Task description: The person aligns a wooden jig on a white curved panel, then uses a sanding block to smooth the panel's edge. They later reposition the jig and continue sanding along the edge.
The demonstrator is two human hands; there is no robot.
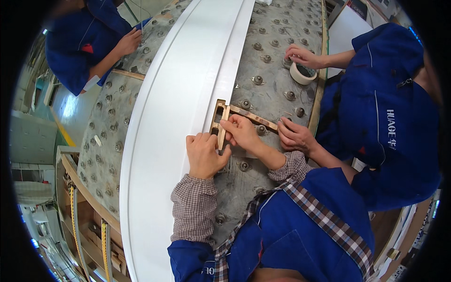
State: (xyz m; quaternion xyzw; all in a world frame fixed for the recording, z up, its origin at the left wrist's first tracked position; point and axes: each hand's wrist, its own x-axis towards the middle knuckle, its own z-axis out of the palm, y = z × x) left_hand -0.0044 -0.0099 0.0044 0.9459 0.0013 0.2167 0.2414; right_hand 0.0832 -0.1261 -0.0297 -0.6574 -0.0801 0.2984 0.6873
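Note:
A long white panel (178, 89) with a raised lip lies lengthwise before me. On its right edge sits a brass-coloured slotted frame (219, 113), with a narrow bar of the same colour along it. My left hand (205, 154) is closed, its fingers curled over the panel edge and the frame's near end. My right hand (243, 134) pinches the bar between thumb and fingertips. From the frame's far end a thin brown strip (253, 118) runs right, to a co-worker's hand (297, 137) that holds its other end.
The grey table (277, 44) carries several ball rollers. At the right, the co-worker's other hand (305, 57) is by a roll of pale tape (302, 74). Another person's hand (128, 42) is at far left. A small white piece (97, 140) lies on the table's left part.

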